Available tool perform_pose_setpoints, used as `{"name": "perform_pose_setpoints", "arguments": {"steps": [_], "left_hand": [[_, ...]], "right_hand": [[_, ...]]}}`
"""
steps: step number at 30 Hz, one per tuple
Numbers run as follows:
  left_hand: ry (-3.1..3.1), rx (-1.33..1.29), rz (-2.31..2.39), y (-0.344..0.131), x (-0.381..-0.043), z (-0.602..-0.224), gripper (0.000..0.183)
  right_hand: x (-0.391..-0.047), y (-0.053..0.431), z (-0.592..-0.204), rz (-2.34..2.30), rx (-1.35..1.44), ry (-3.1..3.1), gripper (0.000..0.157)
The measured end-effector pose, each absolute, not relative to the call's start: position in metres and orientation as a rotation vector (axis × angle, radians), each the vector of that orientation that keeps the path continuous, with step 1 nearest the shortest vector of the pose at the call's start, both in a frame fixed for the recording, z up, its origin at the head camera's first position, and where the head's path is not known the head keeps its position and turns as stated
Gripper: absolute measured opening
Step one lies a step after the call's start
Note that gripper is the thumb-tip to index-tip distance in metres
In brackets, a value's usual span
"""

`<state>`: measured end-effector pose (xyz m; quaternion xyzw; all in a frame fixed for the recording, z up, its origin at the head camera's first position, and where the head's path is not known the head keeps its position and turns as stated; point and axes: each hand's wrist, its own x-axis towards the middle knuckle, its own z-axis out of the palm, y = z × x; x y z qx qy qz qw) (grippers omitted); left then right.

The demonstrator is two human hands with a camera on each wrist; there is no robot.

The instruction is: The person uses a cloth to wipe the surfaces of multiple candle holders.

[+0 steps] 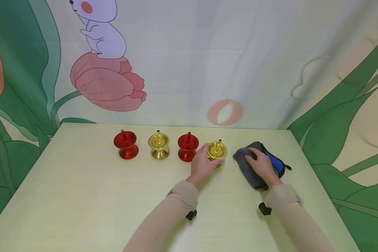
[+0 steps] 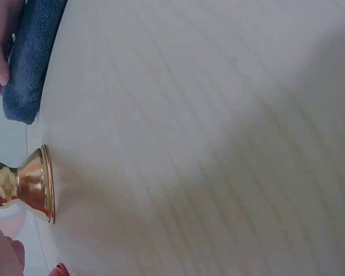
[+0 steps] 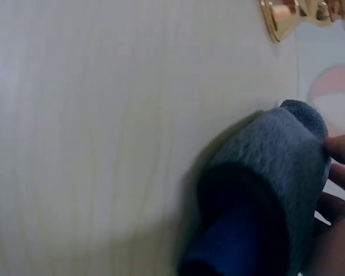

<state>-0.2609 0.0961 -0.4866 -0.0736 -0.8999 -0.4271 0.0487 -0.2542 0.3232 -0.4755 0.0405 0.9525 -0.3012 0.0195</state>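
Note:
My left hand (image 1: 203,164) is at the rightmost gold candle holder (image 1: 219,150), its fingers on the left side and the thumb across the front. In the left wrist view, part of that hand (image 2: 4,253) shows below the gold holder's (image 2: 34,184) flared base; I see no contact there. My right hand (image 1: 264,166) rests on a folded grey cloth (image 1: 252,175) with a blue, black-edged part (image 1: 274,162). Its thumb and fingers are spread, and in the right wrist view the fingertips (image 3: 340,148) touch the fuzzy grey cloth (image 3: 276,155).
Left of my left hand stand a red candle holder (image 1: 186,154), a gold one (image 1: 160,153) and another red one (image 1: 128,152), in a row along the back of the pale table (image 1: 82,203). A printed curtain (image 1: 176,70) hangs behind.

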Motion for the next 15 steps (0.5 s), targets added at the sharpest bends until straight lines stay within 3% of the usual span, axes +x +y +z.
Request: {"name": "perform_pose_setpoints", "arguments": {"steps": [7, 15], "left_hand": [[-2.825, -0.224, -1.314, 0.096, -0.266, -0.485, 0.086], [-2.951, -0.266, -1.229, 0.095, -0.271, -0.480, 0.089]], "right_hand": [[-0.248, 0.327, -0.481, -0.523, -0.153, 2.975, 0.063], [-0.245, 0.336, -0.490, -0.189, -0.101, 2.919, 0.077]]}}
